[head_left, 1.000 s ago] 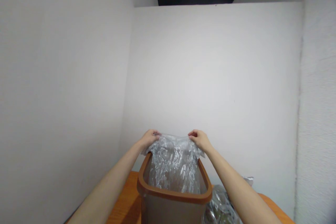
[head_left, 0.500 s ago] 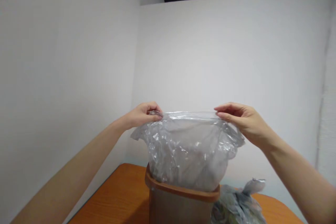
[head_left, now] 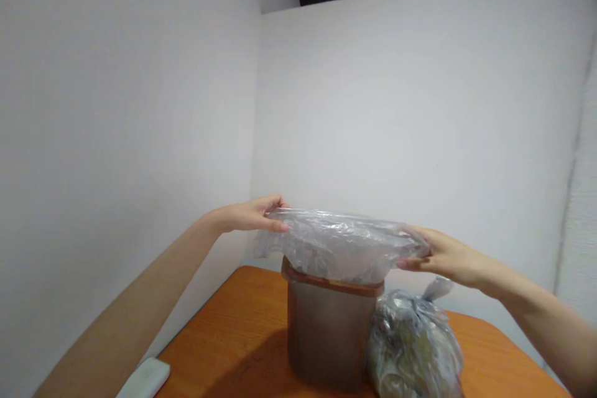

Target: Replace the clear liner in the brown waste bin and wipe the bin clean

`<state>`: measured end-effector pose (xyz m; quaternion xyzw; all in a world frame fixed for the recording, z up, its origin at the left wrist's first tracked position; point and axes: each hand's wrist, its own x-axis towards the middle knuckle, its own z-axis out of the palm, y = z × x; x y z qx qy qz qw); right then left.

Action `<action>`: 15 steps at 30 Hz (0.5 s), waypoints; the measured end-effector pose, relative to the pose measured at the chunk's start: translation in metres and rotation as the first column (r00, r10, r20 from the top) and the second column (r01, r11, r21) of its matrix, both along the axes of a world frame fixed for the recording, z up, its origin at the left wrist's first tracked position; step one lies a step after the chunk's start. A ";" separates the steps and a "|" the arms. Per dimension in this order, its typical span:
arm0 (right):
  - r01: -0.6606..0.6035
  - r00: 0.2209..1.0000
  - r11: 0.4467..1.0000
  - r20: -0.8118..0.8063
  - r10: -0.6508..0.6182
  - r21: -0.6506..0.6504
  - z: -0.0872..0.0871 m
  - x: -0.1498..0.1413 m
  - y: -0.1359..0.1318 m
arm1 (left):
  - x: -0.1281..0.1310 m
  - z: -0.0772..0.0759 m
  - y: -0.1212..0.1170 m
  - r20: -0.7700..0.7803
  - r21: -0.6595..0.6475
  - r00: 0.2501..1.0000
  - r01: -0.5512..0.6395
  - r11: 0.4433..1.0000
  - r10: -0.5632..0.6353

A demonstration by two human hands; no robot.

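Observation:
A clear plastic bag is stretched sideways over the mouth of a small trash bin with a brown rim. Its lower part goes down inside the rim, while the upper edge stands just above it. At the bag's left edge, my left hand grips the film between thumb and fingers. My right hand has hold of the right edge, its fingers behind or inside the film and the thumb in front. The bin stands upright, and its inside is hidden by the bag.
A knotted see-through bag with greenish contents sits against the bin's right side on the wooden table. A white object lies at the near left edge, partly behind my forearm. White walls rise at the left and back.
The bag's top has come down closer to the bin rim and spread wider. My right hand has lowered and moved outward. The view has tilted down, showing more of the table.

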<state>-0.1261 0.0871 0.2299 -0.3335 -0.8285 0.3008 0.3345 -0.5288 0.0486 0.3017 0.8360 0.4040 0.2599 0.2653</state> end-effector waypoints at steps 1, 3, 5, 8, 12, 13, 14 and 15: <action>0.002 1.000 1.000 -0.019 -0.003 -0.009 -0.002 0.000 -0.002 | -0.005 -0.004 -0.005 0.010 -0.024 1.000 -0.012 1.000 0.012; 0.013 0.998 1.000 -0.067 -0.014 -0.018 -0.007 0.001 -0.006 | -0.017 -0.016 -0.012 0.120 -0.111 0.992 -0.027 0.993 0.040; 0.056 0.993 0.998 -0.105 -0.056 -0.002 -0.011 0.004 -0.013 | -0.029 -0.032 -0.015 0.262 -0.204 0.961 -0.040 0.978 0.094; 0.167 0.979 0.985 -0.129 -0.159 0.051 -0.018 0.011 -0.023 | -0.039 -0.061 -0.015 0.364 -0.300 0.908 -0.097 0.949 0.208; 0.193 0.958 0.981 -0.215 -0.188 0.004 -0.026 0.017 -0.034 | -0.038 -0.091 -0.012 0.478 -0.376 0.831 -0.099 0.921 0.285; 0.173 0.949 0.984 -0.260 -0.179 -0.044 -0.027 0.018 -0.036 | -0.036 -0.095 -0.011 0.516 -0.383 0.804 -0.093 0.919 0.297; 0.150 0.934 0.984 -0.312 -0.173 -0.096 -0.029 0.018 -0.038 | -0.035 -0.098 -0.011 0.553 -0.386 0.774 -0.090 0.918 0.308; 0.126 0.916 0.981 -0.362 -0.172 -0.148 -0.030 0.019 -0.039 | -0.034 -0.100 -0.010 0.587 -0.386 0.743 -0.091 0.918 0.321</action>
